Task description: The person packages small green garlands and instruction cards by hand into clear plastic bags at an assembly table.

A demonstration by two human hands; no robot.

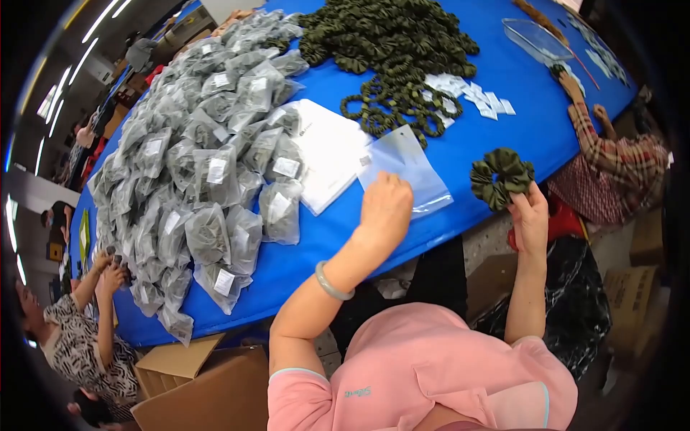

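My right hand [530, 212] pinches a dark green scrunchie [496, 188] at its lower edge, holding it up beyond the table's front edge. My left hand [388, 205], with a bangle on the wrist, is closed over a clear plastic bag [413, 176]; its fingertips are partly hidden. The bag looks flat, with a hole near its upper end. Just left of it lies a stack of flat white plastic bags [330, 154]. Beyond my left hand are loose scrunchies [399, 104] and small white cards [485, 100].
Many filled bags with labels [208, 169] are heaped on the left of the blue table [521, 115]. A big scrunchie pile [388, 32] lies at the back. Co-workers sit left and right. Cardboard boxes [208, 395] stand below the table; a wire basket [535, 43] is far right.
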